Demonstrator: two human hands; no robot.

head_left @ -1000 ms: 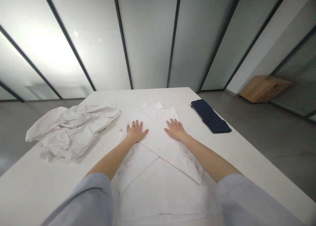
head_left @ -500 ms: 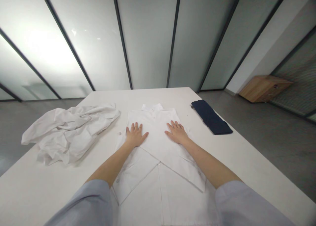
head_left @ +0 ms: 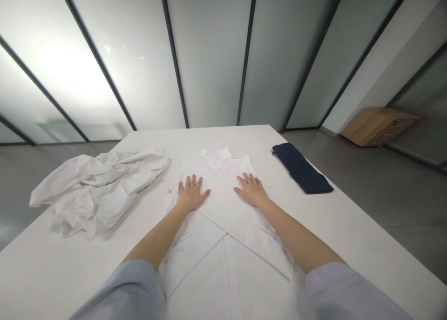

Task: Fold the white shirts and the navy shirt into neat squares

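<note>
A white buttoned shirt lies flat on the table, its collar at the far end and its hem running out of view at the bottom. Both sleeves are folded inward, with their cuff ends lying slantwise over the lower front. My left hand rests flat on the left side of the shirt's chest, fingers spread. On the opposite side, my right hand also lies flat with its fingers apart. Neither hand grips any cloth.
A crumpled white cloth garment lies on the left of the white table. Toward the right edge is a folded dark navy cloth. Beyond the table stand frosted glass panels and, at right, a wooden cabinet on the floor.
The view has shifted very slightly. Both hands stay flat at the same places on the shirt, and the garments around them lie as before.
</note>
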